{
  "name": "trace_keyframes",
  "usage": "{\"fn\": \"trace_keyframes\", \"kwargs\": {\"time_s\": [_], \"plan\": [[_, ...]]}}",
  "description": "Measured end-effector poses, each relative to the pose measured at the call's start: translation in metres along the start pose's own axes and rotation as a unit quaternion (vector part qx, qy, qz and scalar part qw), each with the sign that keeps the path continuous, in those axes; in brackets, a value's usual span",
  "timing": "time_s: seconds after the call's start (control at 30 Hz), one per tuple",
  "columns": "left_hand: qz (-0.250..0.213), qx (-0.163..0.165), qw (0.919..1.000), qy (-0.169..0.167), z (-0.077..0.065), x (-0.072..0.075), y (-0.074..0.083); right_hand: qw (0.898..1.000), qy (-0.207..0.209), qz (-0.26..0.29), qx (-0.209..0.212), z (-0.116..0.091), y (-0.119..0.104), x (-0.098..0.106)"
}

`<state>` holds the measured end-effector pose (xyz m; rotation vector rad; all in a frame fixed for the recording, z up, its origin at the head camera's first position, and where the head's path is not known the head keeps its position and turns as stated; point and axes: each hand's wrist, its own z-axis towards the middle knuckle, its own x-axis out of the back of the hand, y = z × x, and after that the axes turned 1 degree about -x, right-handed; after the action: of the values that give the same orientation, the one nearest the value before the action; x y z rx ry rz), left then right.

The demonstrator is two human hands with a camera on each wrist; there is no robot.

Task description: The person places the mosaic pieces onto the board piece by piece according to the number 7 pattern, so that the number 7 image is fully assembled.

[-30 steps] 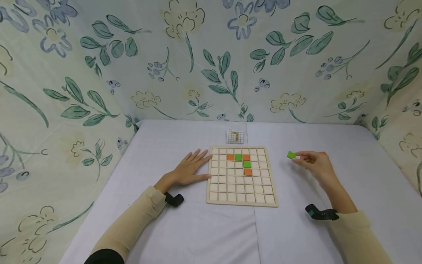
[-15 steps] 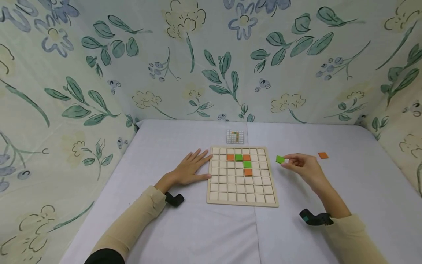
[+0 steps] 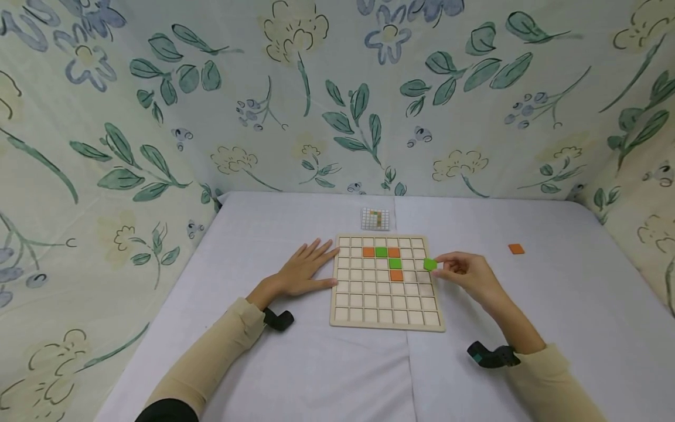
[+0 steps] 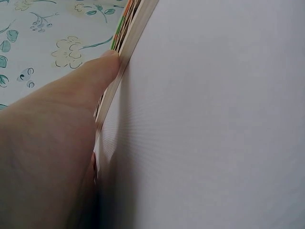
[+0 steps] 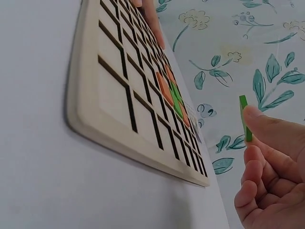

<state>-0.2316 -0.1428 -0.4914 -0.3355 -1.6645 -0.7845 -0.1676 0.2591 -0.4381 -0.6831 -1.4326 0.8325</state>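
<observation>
A wooden grid board (image 3: pixel 387 325) lies on the white cloth, with several orange and green square tiles set in its upper cells. My left hand (image 3: pixel 300 272) lies flat with fingers spread, its fingertips and thumb touching the board's left edge. In the left wrist view the thumb (image 4: pixel 102 71) rests against the board's side. My right hand (image 3: pixel 471 278) pinches a green square tile (image 3: pixel 430 264) between thumb and fingers, over the board's right edge. Seen edge-on in the right wrist view, that tile (image 5: pixel 246 119) is held apart from the board.
A loose orange tile (image 3: pixel 517 249) lies on the cloth to the right of the right hand. Behind the board sits a small card (image 3: pixel 375 219) printed with a coloured grid. A floral curtain (image 3: pixel 337 105) hangs along the back and sides of the table.
My right hand has carried the green tile leftward from beside the board to its right edge, uncovering the orange tile on the cloth. The left hand stays where it was.
</observation>
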Motion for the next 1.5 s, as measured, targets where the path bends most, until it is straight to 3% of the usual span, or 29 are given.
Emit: {"fn": "trace_keyframes", "kwargs": {"time_s": [0.6,1.17,1.5], "plan": [[0.005,0.003,1.0000,-0.002,0.000,0.000,0.000,0.996,-0.066,0.053,0.014,-0.002,-0.005,-0.028],[0.004,0.001,1.0000,0.001,0.000,0.000,-0.001,0.995,-0.095,0.028,0.030,-0.002,-0.007,-0.048],[0.003,-0.001,1.0000,0.002,0.000,-0.001,-0.002,0.995,-0.093,-0.011,0.047,-0.002,-0.006,-0.056]]}}
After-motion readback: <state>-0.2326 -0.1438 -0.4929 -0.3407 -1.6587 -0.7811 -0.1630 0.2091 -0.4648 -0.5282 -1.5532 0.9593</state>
